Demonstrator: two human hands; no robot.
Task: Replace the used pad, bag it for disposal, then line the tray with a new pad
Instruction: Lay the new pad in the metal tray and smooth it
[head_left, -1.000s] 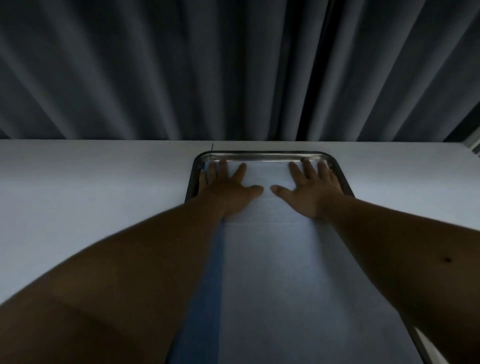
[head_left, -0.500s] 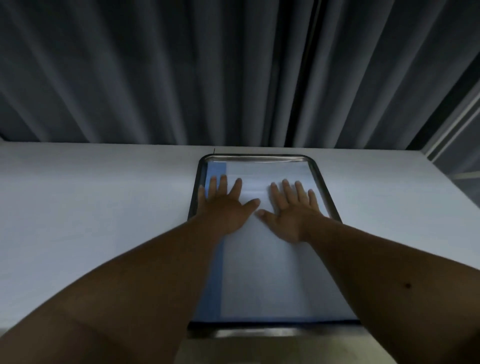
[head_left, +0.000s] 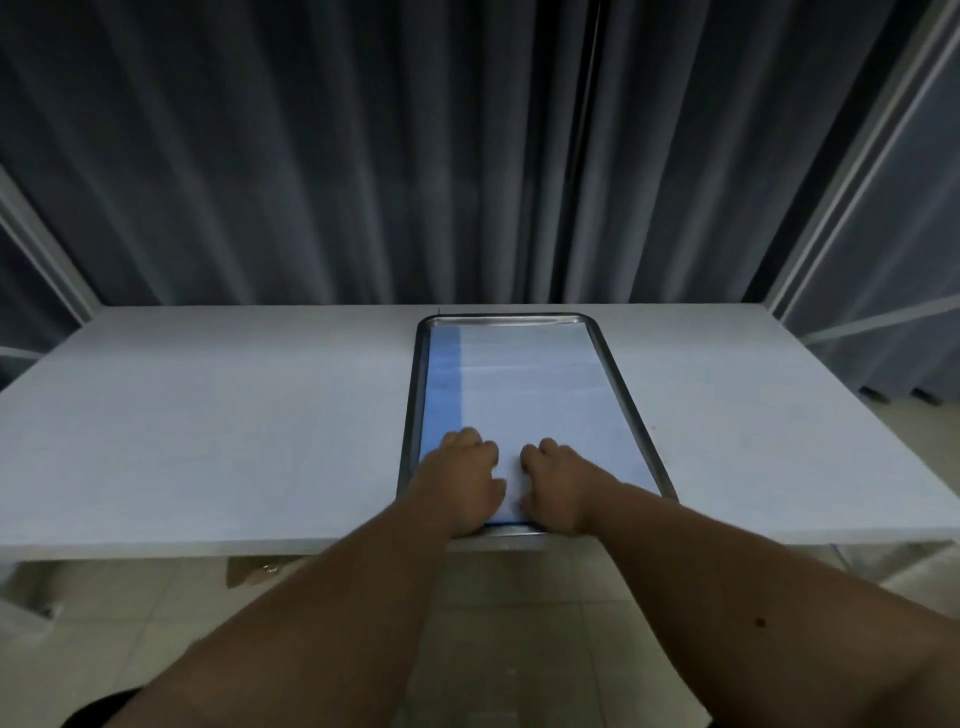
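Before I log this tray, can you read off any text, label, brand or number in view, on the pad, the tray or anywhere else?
None: no readable text in the head view.
Pad: plain white with a blue strip along its left side, no print visible.
Tray: bare metal rim, no stamp or label visible.
Table and curtain: no markings.
The left hand and right hand cover part of the pad's near end, so anything there is hidden.

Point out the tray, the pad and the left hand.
tray (head_left: 628, 400): head view, right rim, bare metal.
pad (head_left: 530, 384): head view, white middle area.
left hand (head_left: 462, 480): head view, back of hand, resting on the pad's near end.
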